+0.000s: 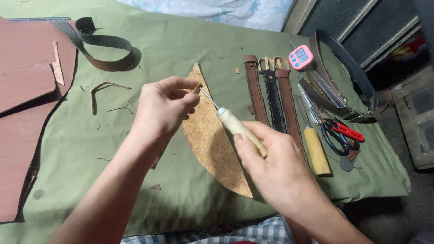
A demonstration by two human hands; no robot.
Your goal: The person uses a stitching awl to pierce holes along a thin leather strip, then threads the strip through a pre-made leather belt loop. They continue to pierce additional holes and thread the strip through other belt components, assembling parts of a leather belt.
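Observation:
My right hand [271, 160] grips an awl [235, 124] by its pale wooden handle, the thin metal point aimed up and left. The tip meets a small brown leather piece [196, 89] pinched between the thumb and fingers of my left hand [162, 106]. Both hands hover above a curved cork-coloured board [212, 144] lying on the green cloth [172, 45].
Three leather straps with buckles [271, 90] lie right of the board, then a wooden-handled knife [314, 147], red-handled scissors [343, 131], a pink timer [300, 57] and a coiled dark belt [348, 81]. Brown leather sheets [27, 90] and a looped strap [104, 45] lie at left.

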